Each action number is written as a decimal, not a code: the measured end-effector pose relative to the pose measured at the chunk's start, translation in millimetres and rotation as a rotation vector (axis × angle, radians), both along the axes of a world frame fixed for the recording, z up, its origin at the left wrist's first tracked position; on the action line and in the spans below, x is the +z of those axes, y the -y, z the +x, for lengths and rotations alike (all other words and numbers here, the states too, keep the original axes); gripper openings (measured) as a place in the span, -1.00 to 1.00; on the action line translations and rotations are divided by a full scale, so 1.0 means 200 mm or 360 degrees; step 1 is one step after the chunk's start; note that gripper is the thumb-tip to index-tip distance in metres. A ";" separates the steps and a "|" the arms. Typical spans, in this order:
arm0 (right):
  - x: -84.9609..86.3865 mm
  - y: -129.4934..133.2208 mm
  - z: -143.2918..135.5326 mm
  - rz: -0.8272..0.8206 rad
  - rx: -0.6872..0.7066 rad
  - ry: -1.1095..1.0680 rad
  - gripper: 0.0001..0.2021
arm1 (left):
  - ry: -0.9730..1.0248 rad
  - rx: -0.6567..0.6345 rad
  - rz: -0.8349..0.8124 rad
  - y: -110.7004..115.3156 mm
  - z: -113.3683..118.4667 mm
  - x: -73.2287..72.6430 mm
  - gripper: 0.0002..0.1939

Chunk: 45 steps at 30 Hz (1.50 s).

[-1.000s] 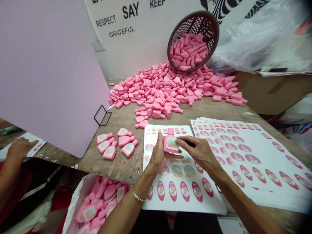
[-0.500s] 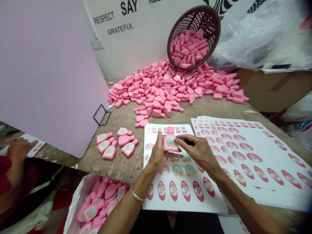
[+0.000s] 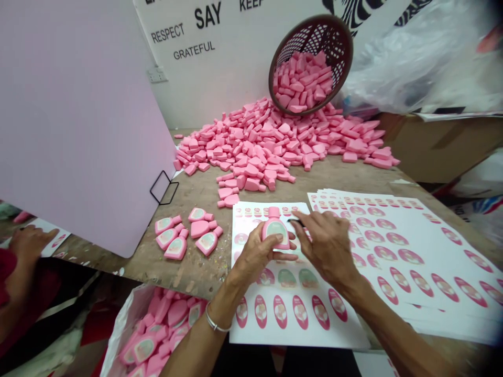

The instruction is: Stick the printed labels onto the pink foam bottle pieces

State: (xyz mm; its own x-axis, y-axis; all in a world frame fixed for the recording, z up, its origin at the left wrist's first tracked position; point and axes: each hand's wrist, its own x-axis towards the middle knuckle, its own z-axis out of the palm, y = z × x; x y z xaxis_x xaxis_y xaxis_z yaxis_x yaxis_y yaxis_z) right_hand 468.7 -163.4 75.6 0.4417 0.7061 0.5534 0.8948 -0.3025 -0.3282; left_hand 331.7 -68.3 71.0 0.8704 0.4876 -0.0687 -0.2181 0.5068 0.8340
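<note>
My left hand (image 3: 257, 256) is closed around a small pink toy bottle (image 3: 274, 212), neck up, with my thumb on the green-tinted label on its front. Just right of the bottle, my right hand (image 3: 328, 246) pinches a thin black tool (image 3: 296, 222); its exact kind is partly hidden by the fingers. Both hands are above a white sticker sheet (image 3: 298, 335) printed with oval and arched labels. To the left, several pink bottles (image 3: 175, 248) lie on the table, most of them with labels showing.
A large heap of pink bottles (image 3: 251, 141) spreads before a tipped brown basket (image 3: 341, 47). More sticker sheets (image 3: 432, 251) lie at right. A white sack (image 3: 118, 335) of bottles stands below the table edge. A pale board (image 3: 78, 115) rises at left, with another person's hand (image 3: 31, 241) beyond it.
My right hand has drawn off the bottle's label, lifting slightly right with the black tool. My left thumb has come over the label's lower part.
</note>
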 end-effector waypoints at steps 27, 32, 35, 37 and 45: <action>-0.14 -1.11 -0.18 -0.0301 0.0911 -0.0206 -0.92 | -0.1382 0.1414 0.2181 -0.34 -0.55 -0.25 -0.76; 0.06 -0.91 -0.15 -0.0225 0.0803 -0.0373 -0.84 | -0.1014 0.1360 0.1966 -0.31 -0.40 -0.11 -0.60; 0.15 -0.70 -0.10 -0.0241 0.0756 -0.0664 -0.64 | -0.0726 0.1129 0.1591 -0.23 -0.23 -0.03 -0.49; 0.17 -0.54 -0.05 -0.0255 0.0768 -0.0956 -0.58 | -0.0572 0.0887 0.1223 -0.16 -0.14 -0.02 -0.63; -0.16 -0.05 0.18 -0.0170 0.0201 -0.0705 -0.78 | -0.0636 0.0497 0.0453 0.01 -0.01 -0.12 -0.58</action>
State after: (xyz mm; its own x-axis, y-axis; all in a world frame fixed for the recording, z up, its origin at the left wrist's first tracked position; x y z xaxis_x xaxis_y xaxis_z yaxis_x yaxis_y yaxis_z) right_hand 504.9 -152.5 43.0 0.5259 0.8122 0.2527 0.7077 -0.2530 -0.6596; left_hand 329.1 -70.8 47.6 0.6157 0.7644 -0.1911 0.0387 0.2129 0.9763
